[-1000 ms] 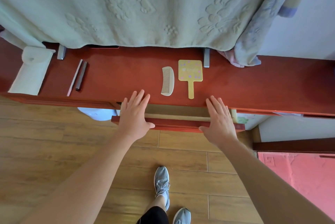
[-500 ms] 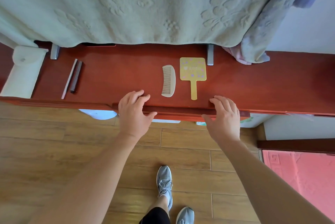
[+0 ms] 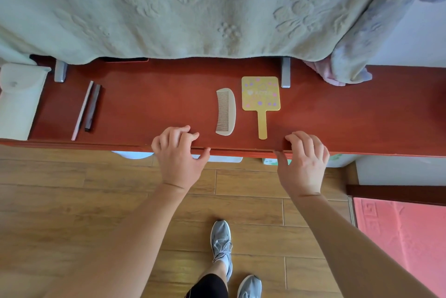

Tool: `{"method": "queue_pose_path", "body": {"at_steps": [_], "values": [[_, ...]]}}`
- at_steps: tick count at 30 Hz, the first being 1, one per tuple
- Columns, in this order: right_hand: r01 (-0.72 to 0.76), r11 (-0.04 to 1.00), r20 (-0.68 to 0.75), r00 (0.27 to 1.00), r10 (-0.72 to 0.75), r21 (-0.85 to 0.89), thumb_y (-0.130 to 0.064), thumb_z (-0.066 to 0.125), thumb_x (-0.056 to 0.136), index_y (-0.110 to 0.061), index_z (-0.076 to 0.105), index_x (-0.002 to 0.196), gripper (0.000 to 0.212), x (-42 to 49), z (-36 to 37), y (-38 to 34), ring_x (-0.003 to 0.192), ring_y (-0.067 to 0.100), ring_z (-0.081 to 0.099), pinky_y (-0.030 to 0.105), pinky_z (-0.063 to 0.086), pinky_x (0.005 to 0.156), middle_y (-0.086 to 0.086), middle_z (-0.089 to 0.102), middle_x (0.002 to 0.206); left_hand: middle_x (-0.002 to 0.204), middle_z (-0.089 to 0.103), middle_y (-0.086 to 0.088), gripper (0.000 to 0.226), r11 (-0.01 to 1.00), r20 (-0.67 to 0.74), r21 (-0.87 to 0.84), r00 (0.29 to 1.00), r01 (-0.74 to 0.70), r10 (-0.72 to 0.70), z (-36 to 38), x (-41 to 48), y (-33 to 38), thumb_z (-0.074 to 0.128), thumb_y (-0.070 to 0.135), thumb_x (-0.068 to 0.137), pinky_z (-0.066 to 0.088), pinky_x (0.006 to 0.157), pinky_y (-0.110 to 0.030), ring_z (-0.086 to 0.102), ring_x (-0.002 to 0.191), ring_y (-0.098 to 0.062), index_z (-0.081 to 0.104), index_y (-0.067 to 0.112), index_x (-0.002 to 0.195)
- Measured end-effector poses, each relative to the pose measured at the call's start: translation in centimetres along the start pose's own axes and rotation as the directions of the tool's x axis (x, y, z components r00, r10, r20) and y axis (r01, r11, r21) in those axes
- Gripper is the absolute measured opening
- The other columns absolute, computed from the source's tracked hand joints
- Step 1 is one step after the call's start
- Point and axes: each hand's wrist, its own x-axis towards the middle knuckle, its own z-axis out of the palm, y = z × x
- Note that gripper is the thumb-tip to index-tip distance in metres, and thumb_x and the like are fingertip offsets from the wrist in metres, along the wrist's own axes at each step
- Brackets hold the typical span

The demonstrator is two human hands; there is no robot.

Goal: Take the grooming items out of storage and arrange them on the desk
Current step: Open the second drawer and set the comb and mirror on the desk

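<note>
Two hands at the front edge of the red-brown worktop (image 3: 154,104), well apart from each other and holding nothing. Left hand (image 3: 178,152) with fingers curled, fingertips set down on top of the edge, thumb stretched along the front face. Right hand (image 3: 304,162) in much the same pose further right, curled fingers on the top surface, thumb against the front. Between them and a little further back, two grooming items flat on the wood: a pale comb (image 3: 226,111), curved spine to the right and teeth to the left, and just beside it on the right a yellow hand mirror (image 3: 261,94), square dotted head away from the person, handle pointing toward the near edge. Close together but not touching, and neither touched by a hand. Well off to the left on the same surface, a thin pale stick (image 3: 82,110) and a dark bar (image 3: 93,107) side by side, both slanted; whether touching, cannot tell. Further left, at the frame's edge, a white pouch (image 3: 17,102) with a snap flap. Behind everything, a pale green embossed blanket (image 3: 169,7) hanging down over the back of the worktop, with grey metal posts (image 3: 285,72) showing under its hem and a bunch of pink cloth (image 3: 330,73) at the right. Below, wooden floor (image 3: 72,189), grey trainers (image 3: 221,242), and a red mat (image 3: 400,237) at lower right.
</note>
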Motion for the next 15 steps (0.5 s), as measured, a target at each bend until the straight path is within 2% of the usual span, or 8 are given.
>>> {"method": "queue_pose_path", "body": {"at_steps": [9,15], "values": [[-0.009,1.000,0.032,0.999,0.009,-0.008,-0.023,0.078,0.075,-0.012,0.064,0.108,0.037,0.0,-0.4,-0.1,0.111,0.030,0.050,0.044,0.036,0.093,0.004,0.062,0.116,0.108,0.064,-0.002,0.034,1.000,0.012,0.021,1.000,-0.010,0.009,-0.4,0.0,0.3,0.081,0.038,0.069,0.037,0.092,-0.048,0.054,0.110,-0.026,0.070,0.016,0.092],[-0.064,0.998,0.109,0.992,0.064,-0.006,-0.019,0.078,0.075,-0.012,0.063,0.109,0.038,0.3,-1.3,-0.9,0.113,0.029,0.048,0.043,0.035,0.095,0.004,0.061,0.117,0.112,0.063,-0.002,0.033,0.998,0.111,0.008,0.992,0.061,-0.062,-1.3,0.0,1.2,0.083,0.029,0.069,0.037,0.096,-0.046,0.054,0.112,-0.026,0.069,0.015,0.096]]}}
